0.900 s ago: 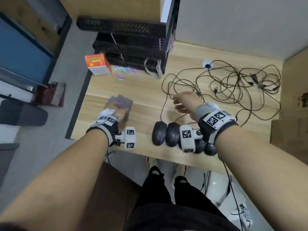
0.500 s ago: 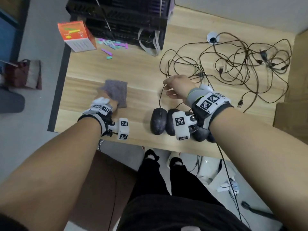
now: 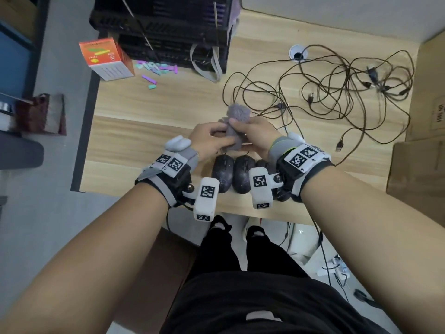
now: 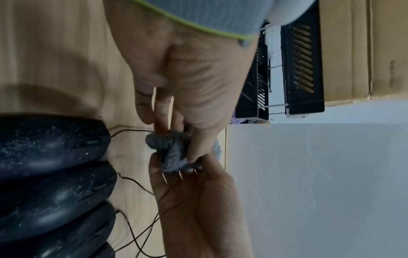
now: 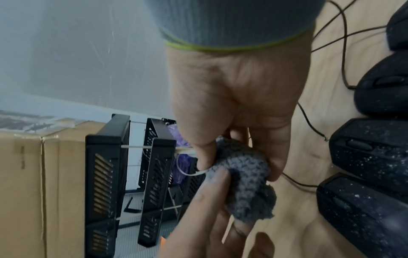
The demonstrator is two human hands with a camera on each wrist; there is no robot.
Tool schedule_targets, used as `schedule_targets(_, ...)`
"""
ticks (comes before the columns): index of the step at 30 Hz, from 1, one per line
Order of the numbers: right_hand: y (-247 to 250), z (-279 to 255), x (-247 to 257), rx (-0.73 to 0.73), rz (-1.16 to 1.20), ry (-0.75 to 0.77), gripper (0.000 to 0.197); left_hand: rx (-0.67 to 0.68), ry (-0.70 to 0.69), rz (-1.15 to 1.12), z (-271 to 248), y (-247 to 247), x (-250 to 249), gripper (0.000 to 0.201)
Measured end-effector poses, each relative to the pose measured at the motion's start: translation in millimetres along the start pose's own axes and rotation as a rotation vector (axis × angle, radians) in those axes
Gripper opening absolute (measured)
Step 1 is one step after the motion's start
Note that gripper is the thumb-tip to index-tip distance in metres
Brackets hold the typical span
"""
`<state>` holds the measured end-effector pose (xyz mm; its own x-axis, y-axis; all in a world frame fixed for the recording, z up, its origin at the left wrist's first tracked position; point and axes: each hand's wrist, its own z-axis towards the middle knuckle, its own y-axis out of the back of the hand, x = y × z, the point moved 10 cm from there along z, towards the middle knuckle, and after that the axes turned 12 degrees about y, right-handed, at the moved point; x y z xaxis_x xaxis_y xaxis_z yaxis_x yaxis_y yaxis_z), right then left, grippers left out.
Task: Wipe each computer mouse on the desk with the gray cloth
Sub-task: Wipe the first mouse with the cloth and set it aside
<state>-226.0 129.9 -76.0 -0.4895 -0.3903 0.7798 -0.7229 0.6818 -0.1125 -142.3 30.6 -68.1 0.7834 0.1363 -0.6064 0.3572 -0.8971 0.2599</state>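
Note:
The gray cloth point(image 3: 237, 126) is bunched up and held above the wooden desk point(image 3: 134, 141), just behind a row of several black mice. My left hand point(image 3: 216, 138) pinches its lower part and my right hand point(image 3: 248, 131) grips it from the other side. The left wrist view shows the cloth point(image 4: 174, 153) between both hands, with dusty, speckled mice point(image 4: 50, 144) to the side. In the right wrist view my right hand point(image 5: 239, 167) has thumb and fingers round the cloth point(image 5: 245, 181). Two mice point(image 3: 222, 172) point(image 3: 244, 173) show fully; my right wrist hides the others.
Tangled black cables point(image 3: 337, 92) spread over the desk's right half, running to the mice. Black stacked trays point(image 3: 168, 27) stand at the back, with an orange box point(image 3: 106, 59) and small coloured pieces point(image 3: 156, 68) beside them. Cardboard boxes point(image 3: 421, 165) stand on the right.
My left hand lifted the cloth off the desk's left side and carried it to the middle. My right hand left the cables and took hold of the cloth too.

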Motion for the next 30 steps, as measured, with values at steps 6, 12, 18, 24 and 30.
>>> schedule_targets(6, 65.2, -15.0, -2.1, -0.230, -0.038, 0.072, 0.025, -0.076, 0.234, 0.172, -7.7, -13.8, 55.6, 0.061)
schedule_targets(12, 81.6, -28.6, -28.3, -0.227, 0.022, 0.004, 0.040, -0.040, 0.328, 0.320, -15.0, -47.2, 94.0, 0.102)
schedule_targets(18, 88.0, -35.5, -33.5, -0.232, 0.006, -0.008, 0.052, -0.170, 0.282, 0.543, -1.8, -49.2, 96.6, 0.119)
schedule_targets(24, 88.3, -37.7, -26.4, -0.205, -0.009, 0.018, 0.042, -0.149, 0.272, 0.654, -5.3, -42.0, 90.6, 0.103)
schedule_targets(30, 75.0, -41.5, -17.4, -0.144, -0.041, 0.015, 0.029, -0.201, 0.179, 0.438, -21.3, -16.5, 54.0, 0.104)
